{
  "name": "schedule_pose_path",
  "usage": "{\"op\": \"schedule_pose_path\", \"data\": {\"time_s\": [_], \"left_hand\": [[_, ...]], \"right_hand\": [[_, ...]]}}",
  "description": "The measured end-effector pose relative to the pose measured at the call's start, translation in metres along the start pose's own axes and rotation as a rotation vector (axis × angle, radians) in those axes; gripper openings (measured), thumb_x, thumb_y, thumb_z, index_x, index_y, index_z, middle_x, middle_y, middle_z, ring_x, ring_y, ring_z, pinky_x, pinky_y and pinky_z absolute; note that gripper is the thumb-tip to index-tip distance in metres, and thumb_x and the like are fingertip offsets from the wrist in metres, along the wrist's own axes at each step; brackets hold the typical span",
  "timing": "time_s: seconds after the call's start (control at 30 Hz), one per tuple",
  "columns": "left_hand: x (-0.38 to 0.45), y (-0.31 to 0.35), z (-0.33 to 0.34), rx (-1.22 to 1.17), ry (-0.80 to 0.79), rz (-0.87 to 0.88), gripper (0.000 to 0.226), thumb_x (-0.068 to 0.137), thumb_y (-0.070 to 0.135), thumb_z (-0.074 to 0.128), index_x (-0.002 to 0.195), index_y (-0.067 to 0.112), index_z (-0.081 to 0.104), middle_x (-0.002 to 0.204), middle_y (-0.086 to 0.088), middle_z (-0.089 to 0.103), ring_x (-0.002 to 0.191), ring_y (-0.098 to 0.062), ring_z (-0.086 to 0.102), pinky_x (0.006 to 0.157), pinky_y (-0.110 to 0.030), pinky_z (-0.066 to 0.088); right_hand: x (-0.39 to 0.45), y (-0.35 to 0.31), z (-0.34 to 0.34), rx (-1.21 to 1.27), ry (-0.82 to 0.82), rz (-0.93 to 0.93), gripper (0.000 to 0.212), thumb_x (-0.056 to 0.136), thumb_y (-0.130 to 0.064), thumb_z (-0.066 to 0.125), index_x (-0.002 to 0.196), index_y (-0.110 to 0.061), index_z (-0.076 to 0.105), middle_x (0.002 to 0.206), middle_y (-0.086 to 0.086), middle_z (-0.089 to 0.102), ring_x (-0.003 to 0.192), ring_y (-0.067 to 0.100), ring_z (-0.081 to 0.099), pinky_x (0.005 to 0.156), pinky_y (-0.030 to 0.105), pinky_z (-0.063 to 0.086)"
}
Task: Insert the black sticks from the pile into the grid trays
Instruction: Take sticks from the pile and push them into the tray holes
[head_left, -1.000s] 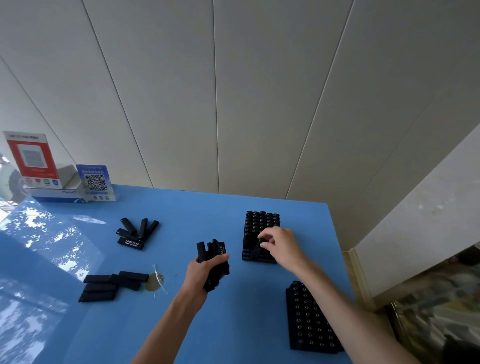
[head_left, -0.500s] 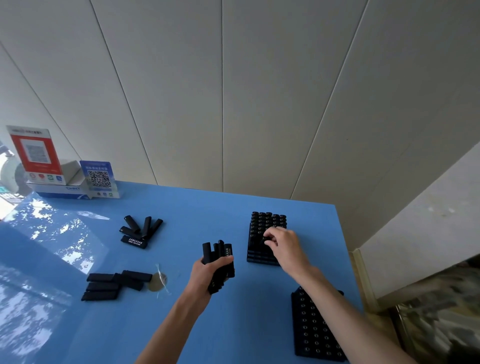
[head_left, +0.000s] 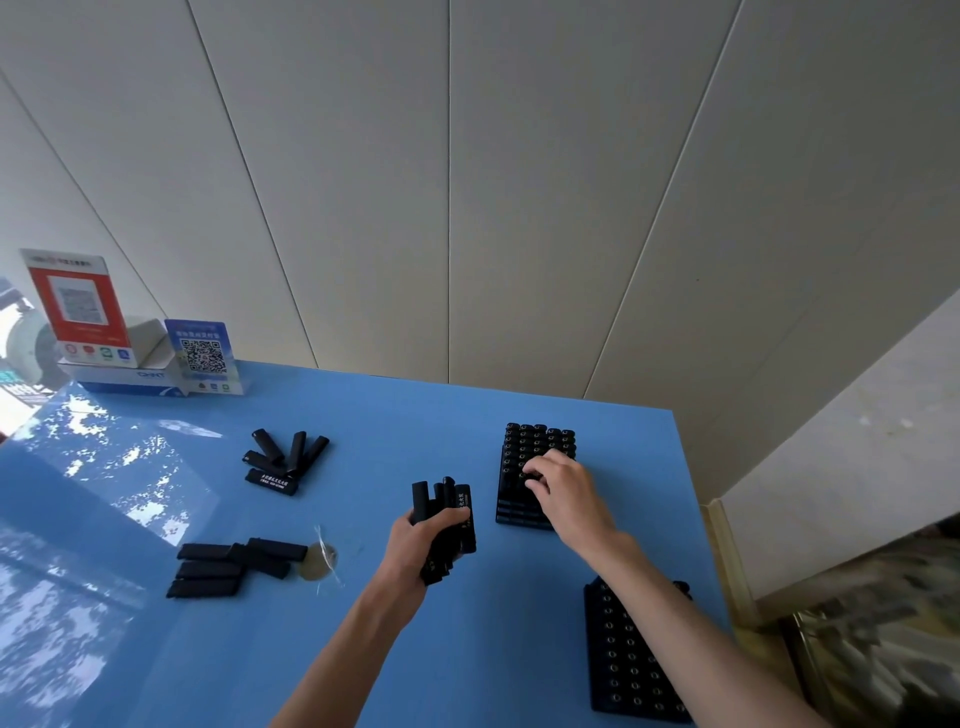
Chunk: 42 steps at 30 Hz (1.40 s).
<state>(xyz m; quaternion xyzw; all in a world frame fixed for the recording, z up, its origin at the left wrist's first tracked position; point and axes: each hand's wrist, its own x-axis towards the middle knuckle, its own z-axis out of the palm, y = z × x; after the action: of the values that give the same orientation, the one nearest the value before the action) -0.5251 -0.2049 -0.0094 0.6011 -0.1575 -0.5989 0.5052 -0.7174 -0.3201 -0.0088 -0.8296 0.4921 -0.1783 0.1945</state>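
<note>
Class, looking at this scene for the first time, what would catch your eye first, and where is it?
The left hand at the middle of the blue table grips a bundle of black sticks. Just to its right, the right hand rests on the far grid tray, fingers curled. More loose sticks lie further left.

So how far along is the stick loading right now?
Roughly midway, it seems. Done: the far grid tray looks mostly filled. In hand: the left hand grips a bundle of sticks while the right hand works on that tray. Left: two loose piles and the near tray, which looks empty.
</note>
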Motion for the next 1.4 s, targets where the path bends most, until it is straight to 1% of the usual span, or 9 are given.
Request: {"op": "schedule_pose_path", "data": {"time_s": [0.13,0.33,0.5,0.8,0.97,1.1,1.2,1.3,1.4], "left_hand": [[0.001,0.0,0.001,0.006,-0.014,0.004,0.068,0.061,0.029,0.082,0.116,-0.004,0.06,0.087,-0.022,0.069,0.074,-0.031,0.061,0.051,-0.031,0.042],[-0.001,0.002,0.002,0.011,-0.019,0.011,0.053,0.077,0.021,0.084,0.116,-0.006,0.061,0.083,-0.02,0.069,0.063,-0.024,0.058,0.05,-0.029,0.041],[-0.002,0.003,0.01,0.022,-0.019,0.026,0.054,0.072,0.024,0.087,0.11,-0.005,0.063,0.081,-0.02,0.069,0.059,-0.023,0.057,0.049,-0.029,0.041],[-0.01,0.005,0.029,0.082,-0.015,0.034,0.033,0.079,0.02,0.085,0.098,0.002,0.065,0.071,-0.014,0.061,0.051,-0.019,0.053,0.045,-0.026,0.036],[-0.015,0.003,0.035,0.104,-0.027,0.048,0.039,0.08,0.023,0.084,0.105,-0.002,0.067,0.069,-0.011,0.064,0.051,-0.018,0.054,0.045,-0.026,0.036],[-0.021,0.003,0.036,0.126,-0.05,0.029,0.04,0.083,0.028,0.082,0.108,-0.001,0.069,0.074,-0.015,0.07,0.053,-0.018,0.055,0.046,-0.026,0.038],[-0.021,0.004,0.034,0.136,-0.044,-0.002,0.04,0.084,0.029,0.081,0.108,-0.001,0.071,0.076,-0.016,0.071,0.055,-0.019,0.056,0.047,-0.026,0.039],[-0.019,0.005,0.029,0.109,-0.005,-0.019,0.039,0.082,0.021,0.082,0.109,-0.004,0.068,0.082,-0.012,0.073,0.061,-0.022,0.062,0.049,-0.028,0.042],[-0.016,0.008,0.024,0.09,0.003,-0.036,0.042,0.082,0.014,0.081,0.113,-0.007,0.065,0.087,-0.012,0.073,0.065,-0.024,0.065,0.05,-0.029,0.043]], "right_hand": [[0.001,0.002,-0.001,-0.025,-0.008,0.002,0.012,0.095,-0.008,0.065,0.104,-0.009,0.072,0.101,0.001,0.064,0.089,0.019,0.062,0.077,0.019,0.042],[-0.005,0.002,-0.005,0.023,0.03,0.029,0.014,0.094,-0.008,0.064,0.104,-0.013,0.073,0.095,-0.005,0.062,0.077,0.011,0.058,0.073,0.022,0.047],[-0.01,-0.01,-0.013,0.268,-0.076,0.082,0.023,0.087,-0.001,0.067,0.1,-0.019,0.075,0.089,-0.009,0.07,0.075,0.003,0.064,0.07,0.011,0.05],[-0.02,-0.032,-0.026,0.433,-0.189,0.006,0.034,0.073,0.001,0.082,0.095,-0.024,0.078,0.094,-0.002,0.067,0.075,0.01,0.069,0.068,0.019,0.054],[-0.027,-0.031,-0.027,0.431,-0.183,-0.006,0.037,0.071,0.003,0.081,0.095,-0.026,0.079,0.093,-0.003,0.066,0.075,0.012,0.068,0.067,0.023,0.055],[-0.032,-0.028,-0.031,0.47,-0.14,0.012,0.025,0.073,-0.007,0.088,0.091,-0.023,0.081,0.09,-0.002,0.066,0.075,0.011,0.068,0.071,0.026,0.057],[-0.033,-0.021,-0.034,0.435,-0.077,0.036,0.018,0.075,-0.015,0.088,0.091,-0.017,0.08,0.089,-0.005,0.067,0.077,0.006,0.064,0.072,0.019,0.051],[-0.034,-0.014,-0.037,0.403,-0.032,0.094,0.019,0.079,-0.016,0.085,0.096,-0.013,0.078,0.09,-0.008,0.069,0.082,0.004,0.065,0.075,0.012,0.046],[-0.033,-0.01,-0.042,0.399,-0.029,0.128,0.01,0.081,-0.016,0.082,0.089,-0.017,0.076,0.081,-0.008,0.073,0.076,0.005,0.067,0.075,0.018,0.052]]}}
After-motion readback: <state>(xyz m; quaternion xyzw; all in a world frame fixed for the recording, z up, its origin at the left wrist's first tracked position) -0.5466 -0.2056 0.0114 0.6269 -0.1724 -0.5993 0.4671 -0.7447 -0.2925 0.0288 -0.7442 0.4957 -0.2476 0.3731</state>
